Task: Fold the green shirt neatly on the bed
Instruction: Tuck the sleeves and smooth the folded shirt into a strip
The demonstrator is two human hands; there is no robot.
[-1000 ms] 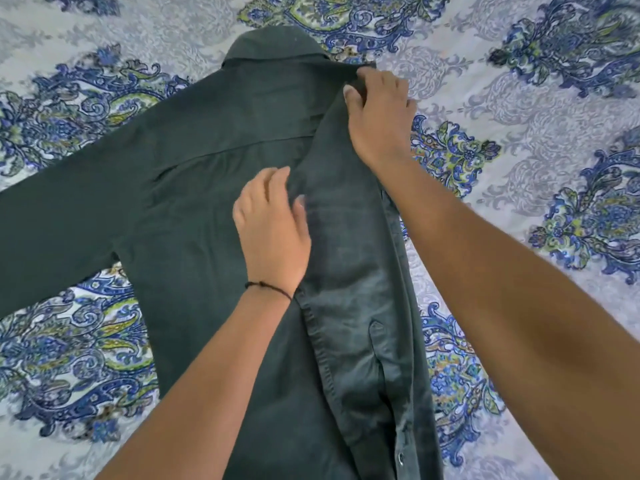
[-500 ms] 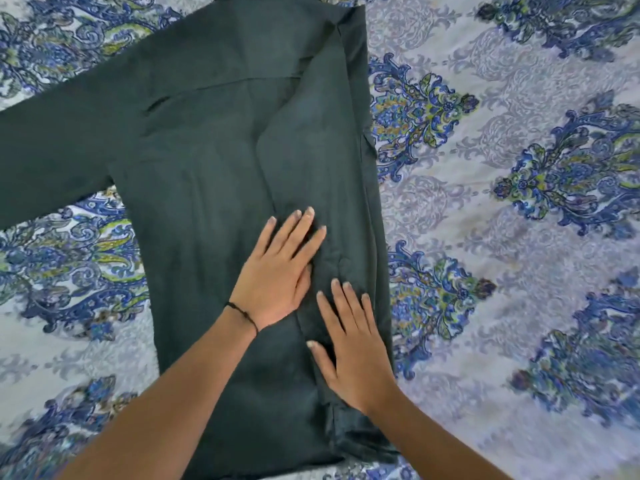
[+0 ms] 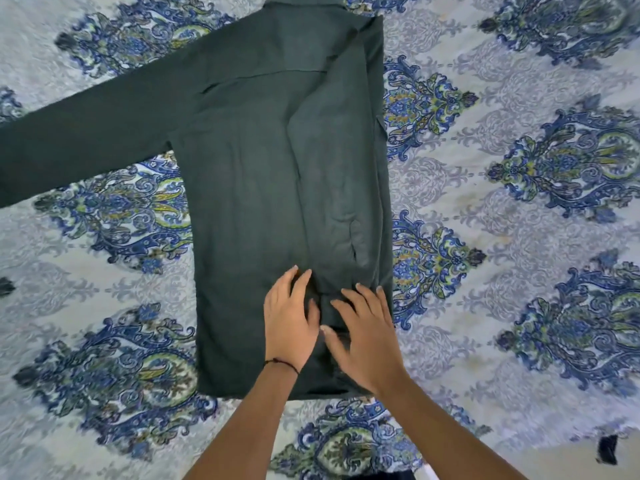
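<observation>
The green shirt (image 3: pixel 249 188) lies flat on the patterned bed (image 3: pixel 519 237).

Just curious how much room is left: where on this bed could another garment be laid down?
Widest bare bedspread: right of the shirt, along its folded edge. A smaller patch: left of the shirt, below its outstretched sleeve. Crowded at the hem, where the left hand and right hand press down.

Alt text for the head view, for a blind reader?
The left hand and right hand rest on the lower part of a green shirt on a blue-patterned bedspread. One side is folded inward; the other sleeve lies outstretched.
</observation>
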